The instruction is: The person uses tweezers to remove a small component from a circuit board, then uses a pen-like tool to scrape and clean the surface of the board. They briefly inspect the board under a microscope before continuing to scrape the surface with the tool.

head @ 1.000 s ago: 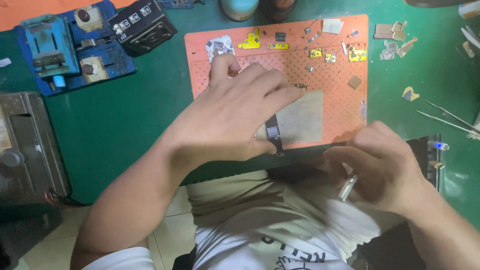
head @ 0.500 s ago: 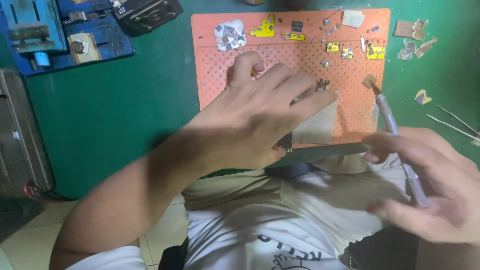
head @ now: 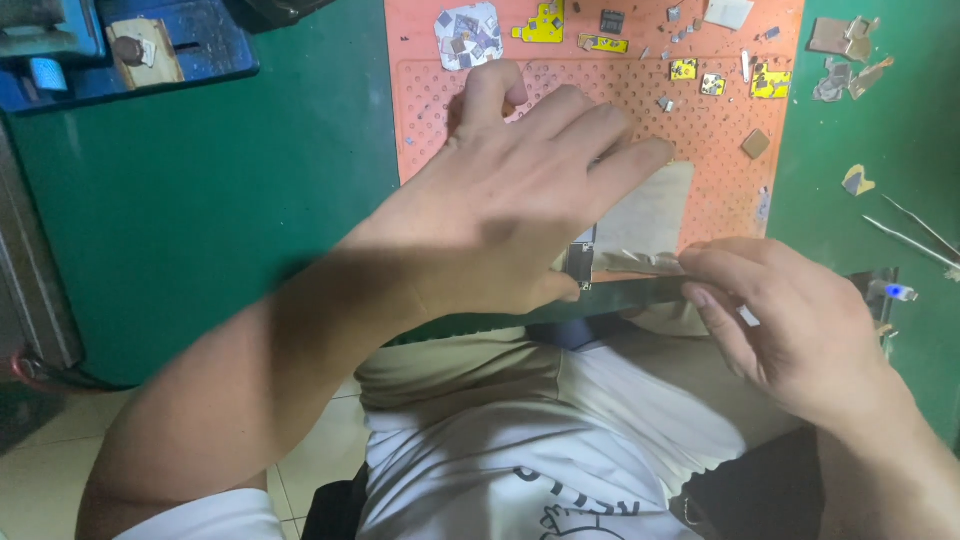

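From where I stood, the left hand point(head: 510, 200) lay flat and spread over the near part of the orange perforated work mat point(head: 420, 110), fingers fanned and pressing down, the thumb tucked against a small dark circuit board point(head: 580, 264) that showed just under the palm's edge at the front of the green bench point(head: 230, 200). Half a second earlier the right hand had been out to the side with a slim metal tool raised and pointing up across the mat; now that hand point(head: 790, 320) had come in low, its thumb and fingertips pinched on the edge of a thin pale sheet point(head: 650, 215) lying beside the board, just above the bench's front edge. A pale sliver showed between its fingers, though I could not tell whether that was the tool. To my eye the shift meant the tool work had paused and the sheet or shield itself was being gripped, with the left hand serving as the clamp.

Loose chips and yellow flex pieces point(head: 545, 22) stayed scattered along the mat's far edge, and tweezers point(head: 915, 230) lay well off to the right.
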